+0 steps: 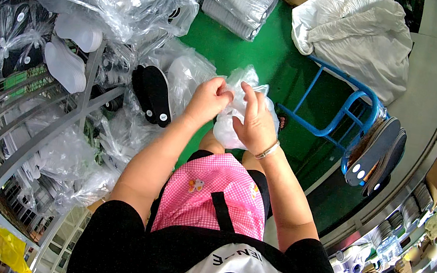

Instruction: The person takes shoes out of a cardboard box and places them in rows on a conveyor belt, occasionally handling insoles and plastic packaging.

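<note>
A crumpled clear plastic bag [229, 129] is in front of me, above my knees. At its upper left edge my left hand [210, 100] is closed, with thumb and fingertips pinched on the thin plastic. My right hand [257, 124] lies over the bag's right side. Its fingers are bent but apart, and the thumb points left across the bag. What the bag holds, if anything, cannot be made out. Just left of my left forearm is a stack of black insoles [152, 94] with white round stickers.
On the left stands a grey metal rack [41, 137] with bagged insoles and white insole stacks [66, 64]. A blue tubular frame [325, 128] with dark insoles [375, 153] stands right. Beyond are a wrapped insole bundle [239, 2] and a white sack [354, 35] on the green floor [206, 34].
</note>
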### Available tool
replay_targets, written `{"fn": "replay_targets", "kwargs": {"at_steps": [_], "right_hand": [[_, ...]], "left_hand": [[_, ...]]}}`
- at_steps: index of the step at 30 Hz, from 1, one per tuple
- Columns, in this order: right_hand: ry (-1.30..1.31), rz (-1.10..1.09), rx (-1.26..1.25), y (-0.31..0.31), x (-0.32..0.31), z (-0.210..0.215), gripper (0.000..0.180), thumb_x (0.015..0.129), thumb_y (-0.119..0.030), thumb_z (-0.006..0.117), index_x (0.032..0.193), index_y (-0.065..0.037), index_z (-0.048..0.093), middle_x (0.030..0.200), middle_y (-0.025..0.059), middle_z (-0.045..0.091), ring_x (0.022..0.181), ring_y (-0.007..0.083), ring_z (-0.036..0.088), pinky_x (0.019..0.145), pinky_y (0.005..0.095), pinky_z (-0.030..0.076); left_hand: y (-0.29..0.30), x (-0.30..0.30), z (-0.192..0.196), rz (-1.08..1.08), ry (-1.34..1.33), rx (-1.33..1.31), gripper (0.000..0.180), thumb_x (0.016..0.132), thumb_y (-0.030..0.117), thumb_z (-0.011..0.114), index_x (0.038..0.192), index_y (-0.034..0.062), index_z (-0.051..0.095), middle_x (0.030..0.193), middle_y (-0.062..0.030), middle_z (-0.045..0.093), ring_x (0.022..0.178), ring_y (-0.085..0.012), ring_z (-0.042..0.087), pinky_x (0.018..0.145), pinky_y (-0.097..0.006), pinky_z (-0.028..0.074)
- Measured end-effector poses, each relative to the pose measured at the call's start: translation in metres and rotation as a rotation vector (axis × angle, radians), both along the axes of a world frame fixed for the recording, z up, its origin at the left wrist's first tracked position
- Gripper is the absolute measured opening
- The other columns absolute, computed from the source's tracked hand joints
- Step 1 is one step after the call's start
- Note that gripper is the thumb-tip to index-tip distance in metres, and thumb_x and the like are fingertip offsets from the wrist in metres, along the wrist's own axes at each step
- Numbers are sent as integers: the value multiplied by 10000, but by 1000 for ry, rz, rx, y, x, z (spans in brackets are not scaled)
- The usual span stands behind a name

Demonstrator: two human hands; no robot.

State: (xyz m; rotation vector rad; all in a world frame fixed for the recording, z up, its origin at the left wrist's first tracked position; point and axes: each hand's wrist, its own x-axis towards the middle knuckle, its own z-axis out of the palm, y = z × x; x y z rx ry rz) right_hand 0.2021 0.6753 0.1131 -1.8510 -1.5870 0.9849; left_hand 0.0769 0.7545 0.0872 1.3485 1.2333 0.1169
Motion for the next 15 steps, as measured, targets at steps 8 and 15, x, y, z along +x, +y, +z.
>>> {"fn": "replay_targets", "kwargs": {"at_steps": [8,15], "right_hand": [[1178,-23,-346,7,32,-19,204,608,72,512,763,-30,596,890,90,515,837,191,489,744,247,377],[364,-225,292,25,14,-15,379,715,-95,558,1082,-55,474,1042,124,462,938,246,463,826,294,351]], "left_hand": [[30,-6,12,-158,-453,-344,105,758,93,578,736,73,477,697,52,462,641,-28,420,588,-178,378],[44,9,0,9,-442,-206,71,764,73,554,785,70,487,752,38,495,723,-45,458,681,-191,381]]}}
